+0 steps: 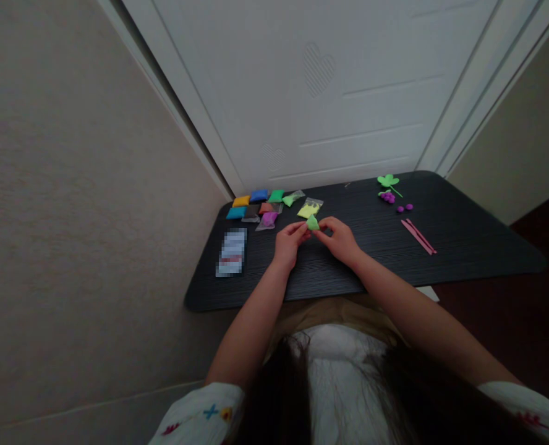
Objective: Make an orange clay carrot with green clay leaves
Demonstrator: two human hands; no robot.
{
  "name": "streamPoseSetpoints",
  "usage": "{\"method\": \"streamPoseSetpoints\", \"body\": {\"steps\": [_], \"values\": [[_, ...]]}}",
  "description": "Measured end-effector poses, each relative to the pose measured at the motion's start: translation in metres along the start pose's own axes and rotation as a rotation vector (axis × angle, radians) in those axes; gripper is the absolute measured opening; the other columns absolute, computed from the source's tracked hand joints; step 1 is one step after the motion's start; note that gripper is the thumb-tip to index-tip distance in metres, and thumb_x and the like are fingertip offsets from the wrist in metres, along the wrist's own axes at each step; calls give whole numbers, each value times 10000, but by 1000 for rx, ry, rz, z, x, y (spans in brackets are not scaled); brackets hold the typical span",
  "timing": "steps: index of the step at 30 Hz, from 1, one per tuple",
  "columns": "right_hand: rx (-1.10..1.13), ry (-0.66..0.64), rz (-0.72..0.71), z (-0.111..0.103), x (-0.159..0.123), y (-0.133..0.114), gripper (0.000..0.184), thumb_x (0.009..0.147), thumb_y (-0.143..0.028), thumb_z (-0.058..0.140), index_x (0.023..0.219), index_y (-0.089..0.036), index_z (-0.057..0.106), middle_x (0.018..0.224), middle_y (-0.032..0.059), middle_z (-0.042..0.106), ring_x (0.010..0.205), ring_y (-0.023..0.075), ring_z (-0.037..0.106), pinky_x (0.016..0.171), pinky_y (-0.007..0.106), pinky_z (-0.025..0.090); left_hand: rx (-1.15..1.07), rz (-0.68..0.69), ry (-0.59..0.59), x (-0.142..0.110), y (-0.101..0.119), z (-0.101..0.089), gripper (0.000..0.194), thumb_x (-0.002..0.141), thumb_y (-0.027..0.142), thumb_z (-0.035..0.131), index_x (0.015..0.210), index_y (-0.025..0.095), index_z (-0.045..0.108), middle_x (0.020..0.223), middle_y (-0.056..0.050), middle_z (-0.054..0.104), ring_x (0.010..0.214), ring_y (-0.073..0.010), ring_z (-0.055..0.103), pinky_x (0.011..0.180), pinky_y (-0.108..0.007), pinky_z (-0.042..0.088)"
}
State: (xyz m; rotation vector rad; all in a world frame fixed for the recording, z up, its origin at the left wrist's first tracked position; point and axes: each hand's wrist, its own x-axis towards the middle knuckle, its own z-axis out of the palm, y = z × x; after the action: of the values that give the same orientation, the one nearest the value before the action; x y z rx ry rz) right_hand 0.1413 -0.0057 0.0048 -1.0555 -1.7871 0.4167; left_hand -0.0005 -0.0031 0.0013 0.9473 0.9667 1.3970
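Over the middle of a dark ribbed tabletop (464, 241), both hands meet on a small light-green piece of clay (312, 223). My left hand (289, 240) pinches its left side with closed fingers. My right hand (340, 238) pinches its right side the same way. Just beyond the hands lies a clear bag of yellow clay (310, 209).
Several small clay bags in yellow, blue, green, teal, orange, grey and purple (258, 207) lie at the back left. A blurred card (232, 251) sits left of the hands. A green clay leaf shape (388, 181), purple clay balls (388, 197) and pink tools (418, 236) lie right. A white door (330, 86) stands behind.
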Motion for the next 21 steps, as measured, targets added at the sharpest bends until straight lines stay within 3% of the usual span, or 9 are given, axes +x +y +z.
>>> {"method": "streamPoseSetpoints", "body": {"steps": [21], "values": [[16,11,-44,0,0,0,126,760,-312,523,749,-190,557,756,28,568,744,149,522,703,275,417,-3,13,-36,1,-2,-2,264,584,278,681,807,140,645,774,-30,634,685,-102,578,710,-278,465]]}}
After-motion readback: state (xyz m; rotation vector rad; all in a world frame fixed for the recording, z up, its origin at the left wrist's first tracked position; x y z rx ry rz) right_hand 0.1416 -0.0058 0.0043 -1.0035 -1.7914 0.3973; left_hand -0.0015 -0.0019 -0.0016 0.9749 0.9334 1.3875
